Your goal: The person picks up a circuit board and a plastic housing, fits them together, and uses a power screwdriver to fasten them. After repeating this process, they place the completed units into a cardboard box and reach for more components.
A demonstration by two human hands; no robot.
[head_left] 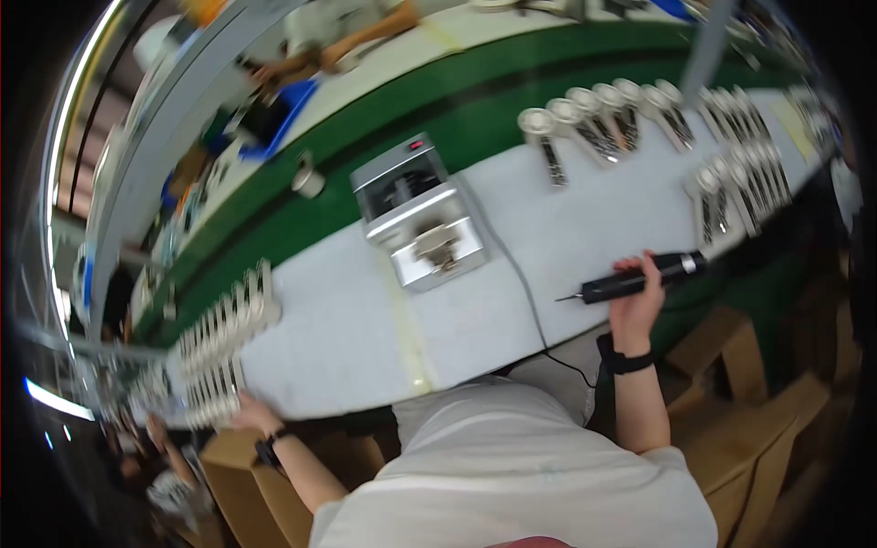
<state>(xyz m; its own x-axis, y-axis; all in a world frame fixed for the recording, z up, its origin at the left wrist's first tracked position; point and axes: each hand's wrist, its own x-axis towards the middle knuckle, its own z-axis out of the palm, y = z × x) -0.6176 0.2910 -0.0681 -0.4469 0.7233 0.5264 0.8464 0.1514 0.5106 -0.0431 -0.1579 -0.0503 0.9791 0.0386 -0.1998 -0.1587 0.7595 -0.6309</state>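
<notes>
My right hand (637, 306) is closed round a black electric screwdriver (630, 281) above the right part of the table. The screwdriver's thin bit points left. My left hand (256, 416) reaches to the table's near left edge, at the end of a row of slim off-white parts (215, 388). Blur hides whether its fingers grip one of them. Behind that row stands a second row of similar parts (228, 315). A silver box-shaped machine (420, 215) with a small red display sits mid-table, a metal piece on its front.
Off-white, long-handled housings with round heads (585, 123) lie at the far right, and more housings (740, 192) nearer. A cable (516, 265) crosses the white tabletop (320, 356). Cardboard boxes (740, 429) stand below. Another person's arms (365, 36) are across the green strip; someone else sits at lower left.
</notes>
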